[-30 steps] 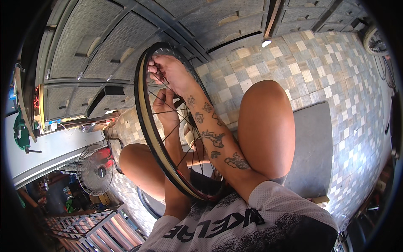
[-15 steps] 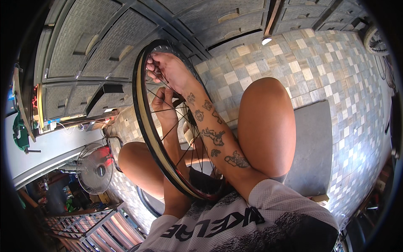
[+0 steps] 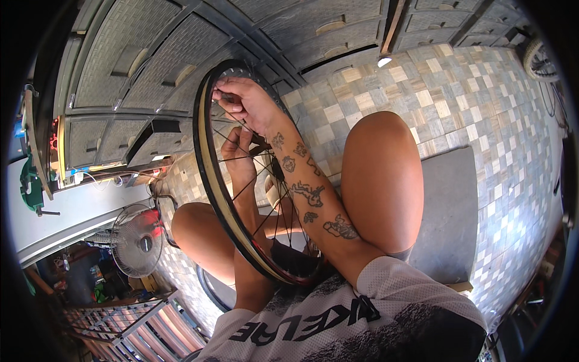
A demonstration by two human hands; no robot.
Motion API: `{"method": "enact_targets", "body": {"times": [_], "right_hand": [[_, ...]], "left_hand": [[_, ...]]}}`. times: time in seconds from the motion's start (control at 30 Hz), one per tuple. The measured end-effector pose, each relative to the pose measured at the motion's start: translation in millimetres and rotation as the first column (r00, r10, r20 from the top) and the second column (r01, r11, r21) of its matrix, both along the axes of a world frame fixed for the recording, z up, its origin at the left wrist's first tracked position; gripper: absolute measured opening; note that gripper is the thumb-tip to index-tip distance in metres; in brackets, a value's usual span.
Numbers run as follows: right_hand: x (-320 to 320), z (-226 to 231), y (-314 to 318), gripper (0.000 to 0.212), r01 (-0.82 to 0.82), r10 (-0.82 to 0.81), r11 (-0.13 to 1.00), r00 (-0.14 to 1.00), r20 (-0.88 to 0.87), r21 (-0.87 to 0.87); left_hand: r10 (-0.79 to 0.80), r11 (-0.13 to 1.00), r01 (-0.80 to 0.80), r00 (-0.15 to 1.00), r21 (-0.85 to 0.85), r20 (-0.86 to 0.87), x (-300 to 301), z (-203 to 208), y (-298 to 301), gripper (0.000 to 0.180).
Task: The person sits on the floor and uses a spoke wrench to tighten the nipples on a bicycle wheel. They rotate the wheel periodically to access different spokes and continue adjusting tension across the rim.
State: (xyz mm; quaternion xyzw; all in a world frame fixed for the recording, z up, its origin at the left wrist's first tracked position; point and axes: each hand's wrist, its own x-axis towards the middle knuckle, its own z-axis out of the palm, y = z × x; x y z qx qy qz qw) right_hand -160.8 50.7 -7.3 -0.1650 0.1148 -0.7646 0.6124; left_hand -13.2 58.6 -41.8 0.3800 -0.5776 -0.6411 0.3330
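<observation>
A spoked bicycle wheel (image 3: 208, 136) stands tilted between my knees, its lower part against my shirt. It has a black rim with a tan inner band and dark, thin spokes (image 3: 246, 189) running to a black hub (image 3: 278, 169). My left hand (image 3: 237, 143) is closed among the spokes, pinching one between thumb and fingers. Farther up, my right hand (image 3: 244, 99) reaches through the wheel's far part, its fingers curled together close to the inside of the rim. What those fingertips grip is too small to make out.
Grey woven-pattern drawers (image 3: 175, 57) stand right behind the wheel. A fan (image 3: 137, 241) and a green vise (image 3: 31, 188) are at left. A grey mat (image 3: 449, 211) lies on the tiled floor by my right knee. Another wheel (image 3: 540, 59) is at far right.
My right hand's fingers have curled in more and shifted slightly at the rim. My left hand stays at the spokes; the wheel has barely moved.
</observation>
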Motion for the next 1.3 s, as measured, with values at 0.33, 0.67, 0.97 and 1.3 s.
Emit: {"method": "enact_targets", "body": {"times": [0.33,0.67,0.97,1.3], "right_hand": [[2.3,-0.8,-3.4,0.025,0.037,-0.037,0.999,0.999,0.003,0.023],[2.6,5.2,8.0,0.036,0.033,-0.027,0.995,0.998,-0.062,0.098],[38.5,28.3,28.7,0.017,0.802,-0.694,0.593,0.553,-0.461,0.069],[29.0,31.9,32.8,0.012,0.274,-0.25,0.956,0.95,-0.189,0.11]], "left_hand": [[-0.012,1.0,0.012,1.0,-0.005,0.013,-0.1,3.5,0.2,0.027],[-0.018,0.998,0.021,0.999,-0.053,0.05,5.5,0.6,-2.2,0.029],[0.311,0.89,-0.307,0.949,-0.336,-0.046,-3.2,4.8,17.9,0.024],[0.145,0.989,-0.146,0.973,0.009,-0.18,1.5,15.7,36.9,0.037]]}}
